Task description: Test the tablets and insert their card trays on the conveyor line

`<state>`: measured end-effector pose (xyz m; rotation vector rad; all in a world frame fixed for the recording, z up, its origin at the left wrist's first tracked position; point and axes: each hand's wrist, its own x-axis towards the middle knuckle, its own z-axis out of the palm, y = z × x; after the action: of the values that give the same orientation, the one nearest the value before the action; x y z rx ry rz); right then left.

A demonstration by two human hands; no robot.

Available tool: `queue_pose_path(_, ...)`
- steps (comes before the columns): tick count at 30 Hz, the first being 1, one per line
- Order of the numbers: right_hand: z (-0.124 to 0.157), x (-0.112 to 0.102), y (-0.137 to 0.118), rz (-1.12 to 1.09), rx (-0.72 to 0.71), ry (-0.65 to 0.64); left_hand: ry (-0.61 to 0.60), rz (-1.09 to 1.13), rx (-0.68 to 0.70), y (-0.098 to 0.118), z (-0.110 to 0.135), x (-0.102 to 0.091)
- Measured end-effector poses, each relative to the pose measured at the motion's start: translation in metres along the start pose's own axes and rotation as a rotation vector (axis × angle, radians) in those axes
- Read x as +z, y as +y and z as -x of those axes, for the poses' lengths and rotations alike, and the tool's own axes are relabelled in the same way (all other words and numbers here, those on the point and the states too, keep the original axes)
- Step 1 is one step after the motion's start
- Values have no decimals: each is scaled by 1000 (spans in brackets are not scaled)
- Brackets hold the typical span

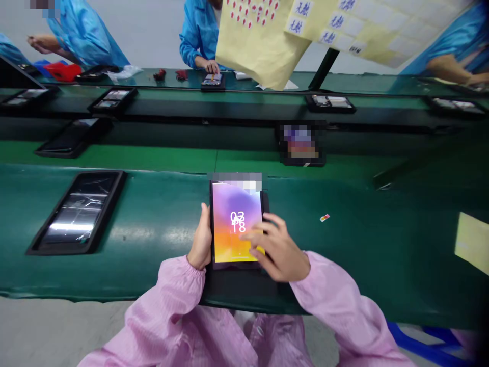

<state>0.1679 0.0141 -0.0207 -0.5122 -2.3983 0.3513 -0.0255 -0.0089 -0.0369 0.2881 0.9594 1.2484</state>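
Head view, green workbench. The left hand (199, 235) is holding the long left edge of a black-framed smartphone (237, 227), closed narrow around that edge. The right hand (277, 248) is lying over the lower right of the lit screen, its fingers (255, 235) spread and lightly curled; whether it is gripping or only touching cannot be told. The smartphone is resting at the near edge of the green workbench (114, 270), between both hands. Its screen is showing large white clock digits on a purple-to-yellow gradient, and its top end is pixelated. Pink sleeves (168, 300) are covering both forearms.

A black tray (78, 211) holding a glossy panel is lying well left of the smartphone. A pixelated object (301, 145) is sitting farther along the bench, beyond the smartphone and to its right. A small red-and-yellow scrap (324, 218) is lying to the right, and a pale yellow sheet (471, 242) is entering at the right edge. Across the line, a co-worker in a blue smock (198, 35) is pressing a hand (210, 66) on a dark device (213, 81), beside a large yellow paper sheet (260, 41). Another co-worker's hands (42, 45) are working at far left, above the bench.
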Motion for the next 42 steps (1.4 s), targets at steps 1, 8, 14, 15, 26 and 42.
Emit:
queue_pose_path(1, -4, -3, 9, 14, 47, 54, 27, -21, 13, 0, -1, -1)
queue_pose_path(8, -14, -6, 21, -486, 523, 531, 116, -143, 305, -7, -17, -7)
queue_pose_path(14, -5, 6, 7, -860, 618, 525, -148, -202, 554, 14, -25, -6)
queue_pose_path(15, -4, 2, 6, -861, 594, 538, -210, -245, 601, 25, -24, -2)
queue_pose_path(26, -58, -71, -20, -231, 181, 751, -482, -1152, 1063, 98, 34, 67)
queue_pose_path(42, -94, -70, -53, -182, 70, 288, -235, -556, 1404, 61, 38, 56)
